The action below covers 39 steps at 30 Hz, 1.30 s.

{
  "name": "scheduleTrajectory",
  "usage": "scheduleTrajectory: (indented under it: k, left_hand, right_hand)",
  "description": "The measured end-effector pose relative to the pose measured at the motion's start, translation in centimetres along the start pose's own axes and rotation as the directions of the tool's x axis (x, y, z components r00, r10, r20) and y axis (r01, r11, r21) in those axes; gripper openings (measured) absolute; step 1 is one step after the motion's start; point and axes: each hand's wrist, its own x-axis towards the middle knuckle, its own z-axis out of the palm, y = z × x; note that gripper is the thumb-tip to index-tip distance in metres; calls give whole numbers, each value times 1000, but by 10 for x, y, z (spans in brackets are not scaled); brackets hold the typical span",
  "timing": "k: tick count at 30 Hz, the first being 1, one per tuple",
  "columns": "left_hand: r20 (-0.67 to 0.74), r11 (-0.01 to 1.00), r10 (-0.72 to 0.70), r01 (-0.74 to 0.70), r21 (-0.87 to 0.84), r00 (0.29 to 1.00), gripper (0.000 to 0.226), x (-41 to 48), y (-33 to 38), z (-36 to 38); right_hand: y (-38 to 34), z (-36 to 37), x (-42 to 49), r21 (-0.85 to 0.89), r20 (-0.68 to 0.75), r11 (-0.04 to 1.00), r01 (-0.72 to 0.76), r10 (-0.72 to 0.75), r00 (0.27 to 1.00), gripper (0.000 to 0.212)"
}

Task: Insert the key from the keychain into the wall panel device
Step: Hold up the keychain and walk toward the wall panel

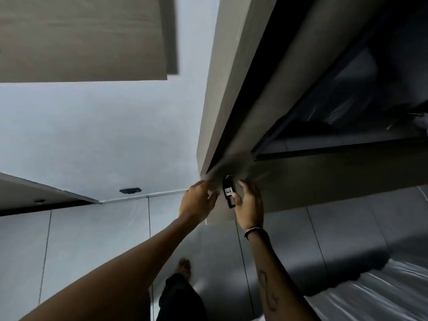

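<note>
Head view: right hand (249, 202) clamped on black keychain (228, 192), left hand (199, 200) beside, fingers apart

Keychain tag (228, 193) between hands: left hand (198, 200) beside, right hand (250, 203) touching.

The keychain (228, 192) is a slim black fob standing roughly upright against the grey panel (278, 193), with a small white label on its face bearing handwritten figures that look like "407". A metal ring shows at its top end, close under the dark edge of the panel, and its lower end reaches down to about the panel's bottom edge. No key blade can be made out, and the picture is too blurred to tell any slot or device on the panel.
</note>
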Motion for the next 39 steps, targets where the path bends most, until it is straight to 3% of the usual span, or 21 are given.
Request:
scheduleTrajectory:
  k: [2, 7, 10, 13, 18, 21, 25, 29, 34, 39]
  left_hand:
    - [18, 999, -34, 34, -26, 999, 19, 12, 4, 9]
    - [27, 990, -130, 131, -48, 991, 25, 31, 15, 28]
    - [-4, 976, -211, 210, -64, 978, 28, 38, 15, 33]
    - [4, 979, -197, 197, -43, 980, 26, 40, 15, 36]
    - [21, 972, -212, 213, -99, 977, 20, 41, 8, 34]
    - [30, 938, -251, 251, -239, 967, 17, 37, 4, 30]
    - [89, 817, -318, 321, -480, 944, 22, 28, -10, 14]
    - [132, 717, -273, 293, -632, 953, 23, 12, -21, -19]
    - [126, 637, -237, 252, -728, 963, 24, -14, -32, -77]
    - [20, 597, -272, 185, -780, 962, 18, -49, -41, -152]
  right_hand:
    - [2, 2, 10, 33, 39, 999, -33, 32, 999, 46]
    - [4, 6, 35, 59, 122, 994, -90, 82, 989, 46]
    - [1, 11, 45, 66, 165, 992, -103, 91, 982, 39]
    - [-1, 18, 48, 119, 162, 983, -141, 121, 979, 27]
    - [-2, 27, 47, 345, 221, 877, -335, 271, 937, 15]
    - [-4, 26, 44, 457, 248, 801, -386, 302, 920, 14]
    - [-18, 19, 33, 563, 266, 745, -357, 246, 932, 17]
    - [-42, 10, 15, 643, 285, 691, -329, 183, 941, 20]
    - [-95, 2, -8, 720, 284, 635, -278, 96, 954, 36]
    - [-167, -6, -34, 750, 257, 640, -168, -47, 965, 47]
